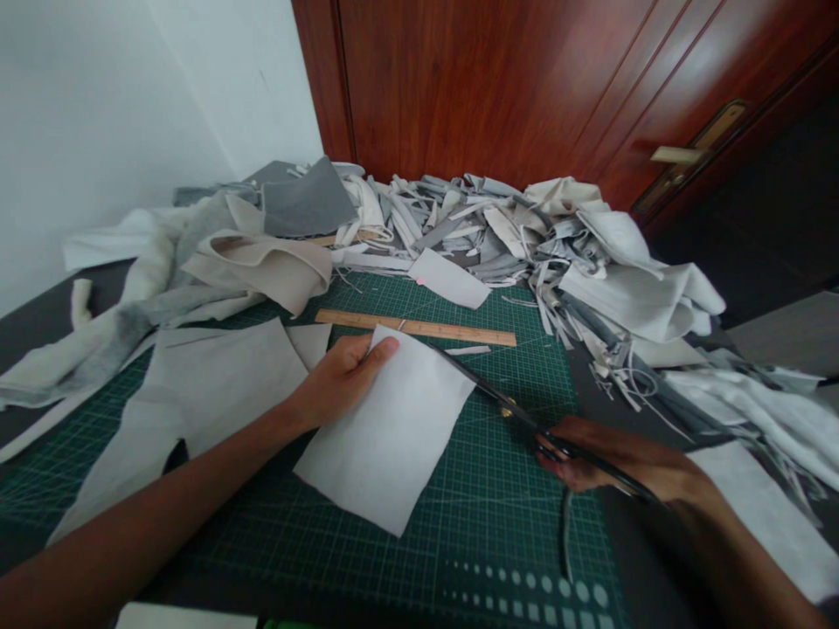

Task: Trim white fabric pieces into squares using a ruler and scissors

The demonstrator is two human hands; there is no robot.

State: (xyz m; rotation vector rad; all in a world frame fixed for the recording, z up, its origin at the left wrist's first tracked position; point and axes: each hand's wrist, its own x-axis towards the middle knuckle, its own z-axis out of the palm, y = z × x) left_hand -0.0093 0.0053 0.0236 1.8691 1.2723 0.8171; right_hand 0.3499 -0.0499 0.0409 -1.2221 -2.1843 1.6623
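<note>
Gripping black-handled scissors (506, 406) in right hand (580, 456), fingers (557, 467) closed round handles, blades reaching left along far short edge of white fabric sheet (386, 437). Left hand (342, 380) touching sheet, its fingers (373, 354) together over far corner. Sheet soft, straight-cut, long axis running toward body, mid green cutting mat (498, 524).

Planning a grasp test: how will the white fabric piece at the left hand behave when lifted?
Probably floppy and light: the white fabric piece looks thin, lying flat on the green cutting mat. It would likely droop beyond the left hand when lifted, and may slide across the mat if pushed.
</note>
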